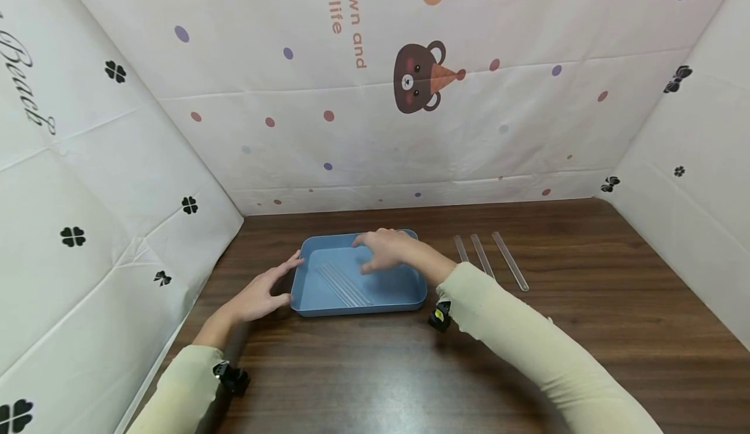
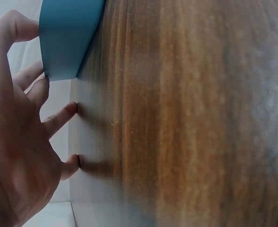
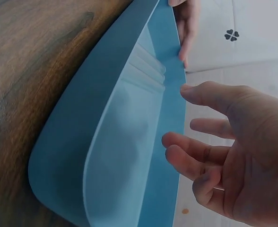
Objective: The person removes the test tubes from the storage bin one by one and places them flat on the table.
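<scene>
wooden table: blue tray between both relaxed, empty hands' wide grips.

Tray centre on table; strips inside, three sticks right

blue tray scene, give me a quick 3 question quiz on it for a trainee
1. True or false: the right hand grips a clear strip.
2. How many clear strips on the table lie outside the blue tray? A) one B) three C) five
3. Fill in: the left hand rests against the tray's ____ edge, as seen from the head view.

Key
1. False: its fingers hang relaxed over the tray and hold nothing.
2. B: three clear strips lie to the right of the tray; more strips lie inside it.
3. Left.
</scene>
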Demonstrator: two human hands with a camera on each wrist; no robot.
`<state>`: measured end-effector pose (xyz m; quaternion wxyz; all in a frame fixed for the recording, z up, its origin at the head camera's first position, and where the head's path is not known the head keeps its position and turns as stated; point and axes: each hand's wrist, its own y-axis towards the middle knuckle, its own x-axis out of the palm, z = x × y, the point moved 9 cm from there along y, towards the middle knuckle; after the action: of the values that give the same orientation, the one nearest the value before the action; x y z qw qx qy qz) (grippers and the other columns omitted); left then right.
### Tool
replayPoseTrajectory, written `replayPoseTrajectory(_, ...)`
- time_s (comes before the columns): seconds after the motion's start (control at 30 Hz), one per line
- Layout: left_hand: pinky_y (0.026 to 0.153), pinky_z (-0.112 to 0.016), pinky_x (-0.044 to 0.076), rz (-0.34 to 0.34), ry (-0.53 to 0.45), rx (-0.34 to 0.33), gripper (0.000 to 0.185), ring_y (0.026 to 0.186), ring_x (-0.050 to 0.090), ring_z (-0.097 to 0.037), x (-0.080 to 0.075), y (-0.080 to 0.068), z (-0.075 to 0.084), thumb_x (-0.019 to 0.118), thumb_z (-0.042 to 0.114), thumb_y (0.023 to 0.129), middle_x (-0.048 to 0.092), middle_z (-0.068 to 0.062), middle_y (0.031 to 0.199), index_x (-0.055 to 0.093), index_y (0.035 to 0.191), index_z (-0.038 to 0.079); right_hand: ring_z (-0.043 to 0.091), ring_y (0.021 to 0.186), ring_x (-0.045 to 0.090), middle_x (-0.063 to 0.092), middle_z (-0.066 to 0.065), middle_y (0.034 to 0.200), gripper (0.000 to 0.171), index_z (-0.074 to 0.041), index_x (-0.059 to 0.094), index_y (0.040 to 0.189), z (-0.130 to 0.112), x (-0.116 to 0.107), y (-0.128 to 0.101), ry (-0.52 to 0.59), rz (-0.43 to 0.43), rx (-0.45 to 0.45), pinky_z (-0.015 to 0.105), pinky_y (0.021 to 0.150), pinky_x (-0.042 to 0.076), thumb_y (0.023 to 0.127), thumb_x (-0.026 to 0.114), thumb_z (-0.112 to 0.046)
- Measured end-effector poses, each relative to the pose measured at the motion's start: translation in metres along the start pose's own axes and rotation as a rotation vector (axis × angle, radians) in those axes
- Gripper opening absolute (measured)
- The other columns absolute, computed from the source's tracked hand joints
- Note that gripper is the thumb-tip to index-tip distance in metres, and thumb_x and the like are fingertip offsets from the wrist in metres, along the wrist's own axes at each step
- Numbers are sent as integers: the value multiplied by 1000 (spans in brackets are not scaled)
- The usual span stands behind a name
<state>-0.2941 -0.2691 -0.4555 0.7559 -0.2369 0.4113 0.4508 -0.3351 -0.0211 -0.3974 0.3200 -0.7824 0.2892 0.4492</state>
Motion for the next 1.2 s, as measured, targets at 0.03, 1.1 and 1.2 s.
replayPoseTrajectory(0.03,121,-83,39,0,0,2,78,168,38,-54,0,0,0,67,18,102,24,-20,189,40,175,11,35,147,65,59,11,172,68,-16,55,168,-1,1,1,1,-3,-1,53,101,60,107,78,-34)
replayPoseTrajectory(1.1,124,-84,35,-23,-31,-17,78,171,32,-53,1,2,-2,67,17,103,22,-16,190,39,176,13,30,137,71,50,12,178,75,-17,49,171,-15,41,27,3,-93,-12,47,115,59,103,81,-23)
replayPoseTrajectory(1.2,124,-84,35,-24,-30,-17,78,171,31,-53,2,1,-3,67,16,103,21,-16,190,39,176,13,21,101,76,51,14,176,75,-15,47,171,-16,44,29,18,-119,-13,35,89,63,104,80,-20)
